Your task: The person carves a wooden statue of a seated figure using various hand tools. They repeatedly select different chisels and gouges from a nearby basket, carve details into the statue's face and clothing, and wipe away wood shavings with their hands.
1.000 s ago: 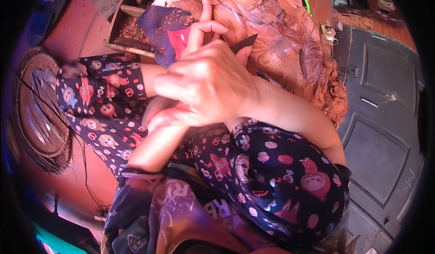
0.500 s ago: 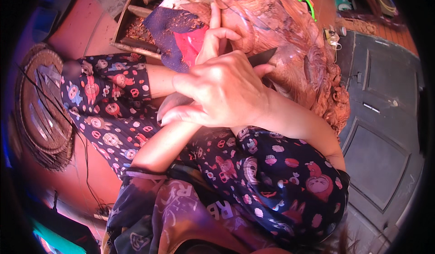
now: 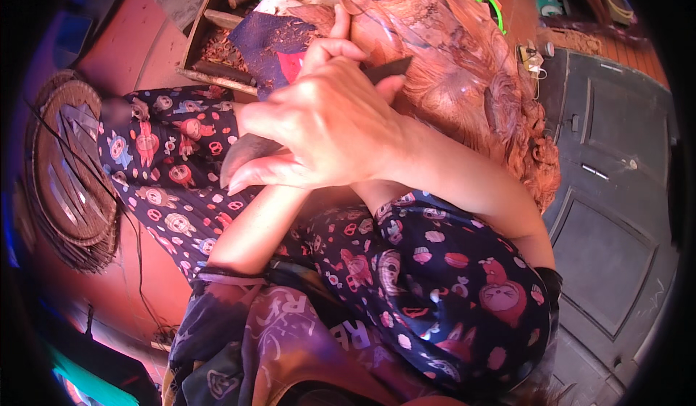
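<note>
We take the reddish wood carving point(image 3: 464, 65) as our landmark and work outward from our lap. Nearest us, the patterned trousers point(image 3: 435, 297) cover our knees, just below the carving. Our right hand point(image 3: 326, 127) lies over the carving's near edge, its grip clenched around a dark carving tool point(image 3: 388, 69) whose tip points toward the carved surface. Our left hand point(image 3: 330, 40) is mostly hidden under the right; only some fingers show, pressed by the tool, and we cannot tell whether its grip is closed on anything.

To do this cut well, we judge that the left fingers should steady the blade close to the wood while the right hand pushes in short, shallow strokes, kept away from the guiding fingertips.

Left of the carving sits a wooden tray point(image 3: 210, 43) of handled tools and shavings, with a dark blue cloth point(image 3: 272, 43) between them. Further left, a round woven mat point(image 3: 65, 174) lies on the floor. Right of the carving stands a dark panelled door point(image 3: 616, 188). Our crossed forearms hide the cutting point, so slips are hard to see.
</note>
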`<state>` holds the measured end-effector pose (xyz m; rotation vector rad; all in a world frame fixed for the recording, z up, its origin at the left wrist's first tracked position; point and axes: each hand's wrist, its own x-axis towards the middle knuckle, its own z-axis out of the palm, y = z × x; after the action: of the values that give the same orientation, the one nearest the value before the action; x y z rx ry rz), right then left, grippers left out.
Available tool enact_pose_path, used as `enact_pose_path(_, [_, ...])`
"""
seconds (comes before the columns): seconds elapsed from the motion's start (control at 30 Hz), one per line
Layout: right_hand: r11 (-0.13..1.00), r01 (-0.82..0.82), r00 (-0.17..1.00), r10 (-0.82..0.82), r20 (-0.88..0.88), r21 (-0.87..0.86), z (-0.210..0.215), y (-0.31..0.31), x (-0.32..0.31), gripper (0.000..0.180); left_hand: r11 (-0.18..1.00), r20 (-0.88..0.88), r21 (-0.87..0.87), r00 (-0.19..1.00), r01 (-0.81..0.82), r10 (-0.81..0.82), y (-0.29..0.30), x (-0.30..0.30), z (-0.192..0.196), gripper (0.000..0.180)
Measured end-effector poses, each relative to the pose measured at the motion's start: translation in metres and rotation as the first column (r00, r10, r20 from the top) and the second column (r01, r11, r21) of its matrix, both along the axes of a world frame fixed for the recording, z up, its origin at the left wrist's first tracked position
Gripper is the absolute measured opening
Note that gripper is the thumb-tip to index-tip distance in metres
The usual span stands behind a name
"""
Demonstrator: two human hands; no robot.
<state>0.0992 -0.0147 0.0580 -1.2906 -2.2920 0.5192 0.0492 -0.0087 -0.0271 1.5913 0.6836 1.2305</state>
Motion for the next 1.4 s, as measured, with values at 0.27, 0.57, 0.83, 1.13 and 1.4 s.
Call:
enact_pose_path(0.27, [0.998, 0.06, 0.998, -0.06, -0.022, 0.023, 0.012, -0.008, 0.005, 0.052, 0.965, 0.188, -0.233, 0.979, 0.124, -0.08, -0.013, 0.003, 0.018, 0.111])
enact_pose_path(0.57, [0.999, 0.053, 0.997, -0.052, -0.054, 0.006, 0.018, -0.016, 0.006, 0.05, 0.944, 0.227, -0.305, 0.972, 0.127, -0.058, -0.014, 0.005, 0.023, 0.097])
enact_pose_path(0.83, [0.994, -0.103, 0.987, 0.099, -0.125, -0.026, 0.014, -0.001, -0.001, 0.053, 0.952, 0.147, -0.301, 0.989, 0.047, -0.003, -0.013, 0.003, 0.016, 0.105])
enact_pose_path(1.13, [0.99, -0.124, 0.987, 0.115, -0.111, -0.071, 0.013, 0.002, 0.001, 0.054, 0.984, 0.04, -0.128, 0.991, -0.124, 0.13, -0.008, 0.003, 0.013, 0.066])
enact_pose_path(1.4, [0.971, -0.159, 0.986, 0.146, -0.085, -0.178, 0.004, -0.016, 0.014, 0.046, 0.936, 0.394, -0.349, 0.914, 0.049, 0.099, -0.024, 0.026, 0.002, 0.056])
